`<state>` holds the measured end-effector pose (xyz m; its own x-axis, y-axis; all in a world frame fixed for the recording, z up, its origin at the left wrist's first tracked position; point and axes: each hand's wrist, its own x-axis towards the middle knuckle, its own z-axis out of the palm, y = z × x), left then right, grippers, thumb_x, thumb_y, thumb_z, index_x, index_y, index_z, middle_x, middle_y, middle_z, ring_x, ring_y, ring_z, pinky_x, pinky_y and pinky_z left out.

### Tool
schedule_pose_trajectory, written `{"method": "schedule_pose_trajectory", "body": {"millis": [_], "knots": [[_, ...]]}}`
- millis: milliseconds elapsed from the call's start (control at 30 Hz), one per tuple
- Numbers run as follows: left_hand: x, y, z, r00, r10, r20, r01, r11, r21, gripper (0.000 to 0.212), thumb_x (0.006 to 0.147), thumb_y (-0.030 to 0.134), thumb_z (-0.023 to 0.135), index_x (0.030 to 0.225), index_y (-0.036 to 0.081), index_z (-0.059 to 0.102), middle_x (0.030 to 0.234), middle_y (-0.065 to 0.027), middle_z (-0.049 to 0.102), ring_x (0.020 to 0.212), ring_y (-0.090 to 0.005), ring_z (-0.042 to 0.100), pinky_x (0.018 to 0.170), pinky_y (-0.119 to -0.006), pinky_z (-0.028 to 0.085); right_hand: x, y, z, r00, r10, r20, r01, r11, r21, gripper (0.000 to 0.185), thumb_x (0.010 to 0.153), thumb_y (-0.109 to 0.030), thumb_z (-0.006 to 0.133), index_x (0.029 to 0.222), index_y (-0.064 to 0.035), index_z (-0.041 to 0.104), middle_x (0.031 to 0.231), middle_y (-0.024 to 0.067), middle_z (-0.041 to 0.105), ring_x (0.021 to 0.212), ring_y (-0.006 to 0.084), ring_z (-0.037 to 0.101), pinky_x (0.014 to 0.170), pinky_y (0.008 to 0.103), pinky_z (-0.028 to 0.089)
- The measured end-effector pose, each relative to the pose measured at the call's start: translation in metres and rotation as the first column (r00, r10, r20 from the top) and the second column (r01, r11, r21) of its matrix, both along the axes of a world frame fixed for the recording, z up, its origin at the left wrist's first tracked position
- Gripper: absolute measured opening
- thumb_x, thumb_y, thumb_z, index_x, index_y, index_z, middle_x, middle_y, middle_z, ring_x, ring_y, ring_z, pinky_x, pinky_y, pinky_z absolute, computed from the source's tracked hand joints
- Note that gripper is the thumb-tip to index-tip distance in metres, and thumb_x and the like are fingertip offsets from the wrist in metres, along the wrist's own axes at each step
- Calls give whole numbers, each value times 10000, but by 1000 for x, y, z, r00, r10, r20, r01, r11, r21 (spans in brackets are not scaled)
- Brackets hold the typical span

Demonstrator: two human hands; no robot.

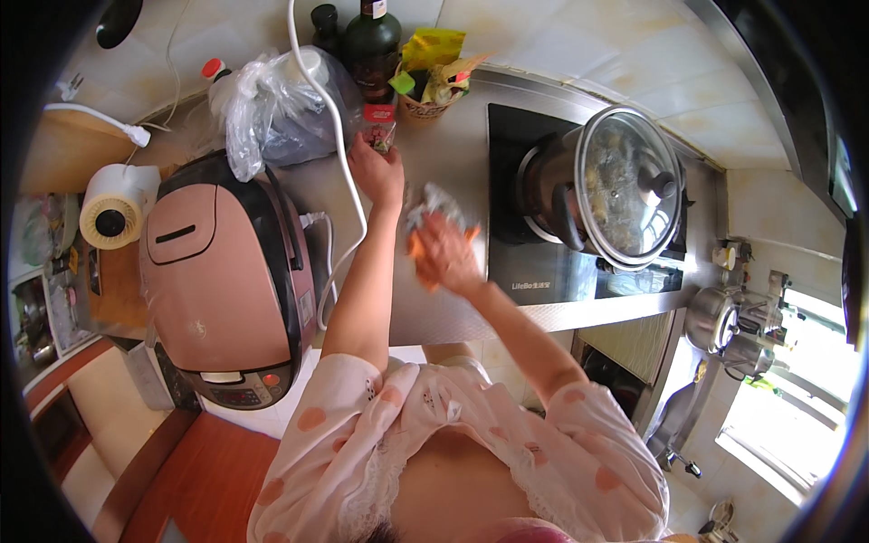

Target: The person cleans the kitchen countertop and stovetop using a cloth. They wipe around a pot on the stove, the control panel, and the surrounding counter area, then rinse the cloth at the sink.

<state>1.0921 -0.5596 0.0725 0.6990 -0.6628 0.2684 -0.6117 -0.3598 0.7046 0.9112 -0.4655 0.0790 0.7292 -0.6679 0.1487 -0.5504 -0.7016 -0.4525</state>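
My left hand (pixel 377 168) reaches to the back of the stainless steel counter (pixel 434 319). Its fingers are around a small clear packet or jar with a red top (pixel 378 122), which bears writing. Lower and to the right, my right hand (pixel 445 250) lies flat over a crumpled orange and grey cloth (pixel 438 198), pressing it on the steel. The palm hides much of the cloth, and the hand looks slightly blurred.
At right, a glass-lidded pot (pixel 628 190) stands on a black cooktop (pixel 536 275). A pink rice cooker (pixel 224 285) and a filled plastic bag (pixel 285 108) are at left. A white cable (pixel 336 129) hangs near my left arm. Behind are a dark bottle (pixel 372 47) and a small basket (pixel 424 108).
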Motion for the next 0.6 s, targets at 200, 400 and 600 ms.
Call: {"method": "schedule_pose_trajectory", "body": {"millis": [200, 400, 600], "knots": [[-41, 114, 41, 436, -491, -754, 27, 845, -535, 609, 756, -34, 603, 1271, 42, 285, 1147, -44, 383, 1018, -143, 436, 899, -287, 369, 59, -100, -21, 982, -159, 102, 173, 973, -150, 518, 694, -205, 646, 1159, -58, 471, 1266, 168, 382, 1173, 361, 364, 960, 462, 316], [-59, 238, 44, 397, -414, -819, 98, 907, -410, 703, 719, -42, 629, 1286, 51, 224, 1262, -139, 371, 1085, -205, 441, 902, -336, 383, 142, -122, -5, 928, -293, 229, 340, 917, -206, 434, 698, -221, 617, 1090, -58, 528, 1223, 144, 434, 1164, 315, 379, 965, 463, 301], [-63, 301, 38, 394, -426, -814, 128, 903, -410, 706, 705, -83, 625, 1281, 38, 235, 1306, -189, 332, 1114, -212, 420, 871, -341, 398, 134, -25, 3, 970, 211, 124, -188, 967, -170, 489, 657, -219, 616, 1113, -89, 498, 1174, 141, 443, 1100, 314, 421, 906, 454, 355]]}}
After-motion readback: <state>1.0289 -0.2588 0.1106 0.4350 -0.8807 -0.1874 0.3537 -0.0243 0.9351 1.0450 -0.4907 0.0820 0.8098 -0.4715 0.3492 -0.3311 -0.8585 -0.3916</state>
